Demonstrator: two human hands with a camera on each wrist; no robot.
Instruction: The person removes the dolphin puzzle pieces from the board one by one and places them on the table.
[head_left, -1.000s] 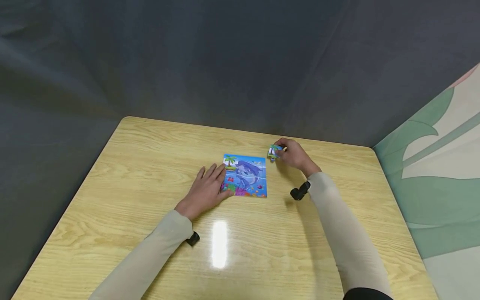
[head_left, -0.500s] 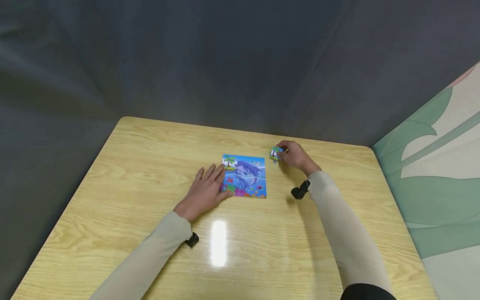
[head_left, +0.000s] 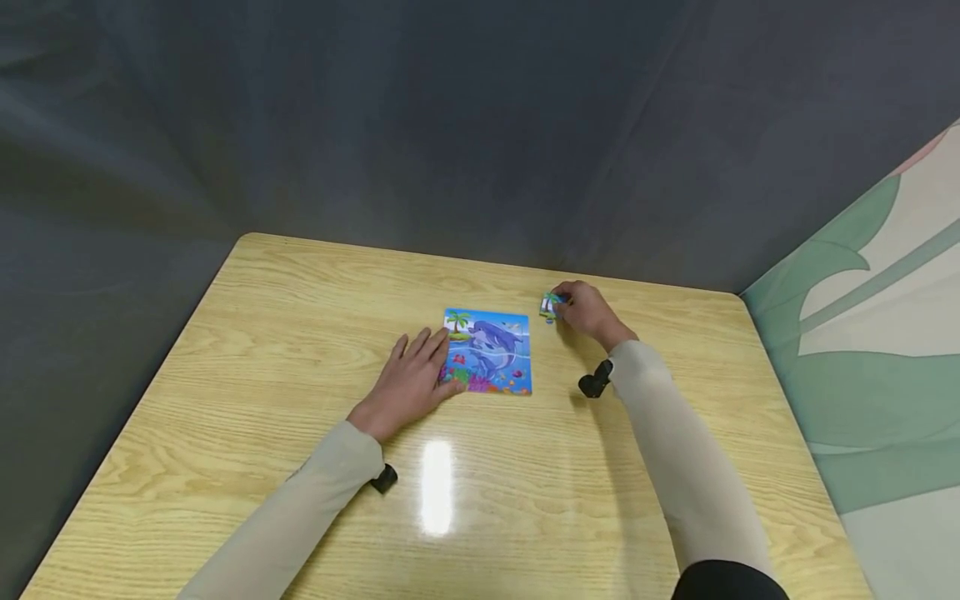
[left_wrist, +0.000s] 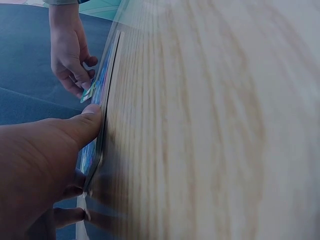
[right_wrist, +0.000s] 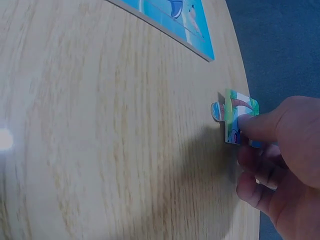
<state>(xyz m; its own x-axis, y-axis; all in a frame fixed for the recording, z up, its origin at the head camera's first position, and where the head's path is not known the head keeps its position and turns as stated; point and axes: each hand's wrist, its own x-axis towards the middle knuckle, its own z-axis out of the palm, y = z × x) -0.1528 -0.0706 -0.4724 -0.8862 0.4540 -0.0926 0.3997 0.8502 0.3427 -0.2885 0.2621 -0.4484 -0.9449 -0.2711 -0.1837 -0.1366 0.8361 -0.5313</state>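
A square dolphin picture board (head_left: 495,350), with a palm tree in its upper left corner and coral along its bottom, lies flat on the wooden table. My left hand (head_left: 408,383) rests on its left edge, fingers straight, the thumb at the lower edge. To the right of the board, my right hand (head_left: 588,310) pinches a puzzle piece (head_left: 548,305) printed with a palm tree. In the right wrist view, the thumb lies over the face of the puzzle piece (right_wrist: 232,107), and its rounded tab points toward the table. The fingers behind it are partly hidden.
The pale wooden table (head_left: 300,333) ends at a dark grey curtain (head_left: 480,133) close behind both hands. On the right stands a panel with a green leaf pattern (head_left: 885,400). Light glares off the tabletop in front of the board.
The right hand has shifted slightly right and down with the puzzle piece, which has tilted a little. The left hand has stayed on the board.
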